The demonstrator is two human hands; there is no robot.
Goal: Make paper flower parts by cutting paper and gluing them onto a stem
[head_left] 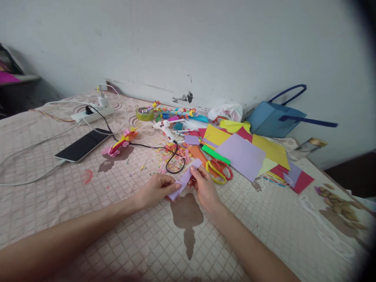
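A narrow strip of light purple paper (186, 178) slants between my two hands, above the quilted tablecloth. My left hand (157, 190) pinches its lower left end, where the paper looks folded over. Near the upper right end, my right hand (204, 188) grips the strip between thumb and fingers. Just beyond my right hand lie yellow-handled scissors (216, 172) and red-handled scissors (225, 166). A white glue gun (165, 129) rests behind the hands, its black cable looping toward them beside small paper scraps (173, 152).
Coloured paper sheets (241, 154) and a green cutter (216, 154) lie right of centre. A blue bag (273, 117) stands against the wall. At left are a tablet (84, 145), a power strip (92, 115), cables and a paper flower (122, 141). White string (323, 227) lies far right.
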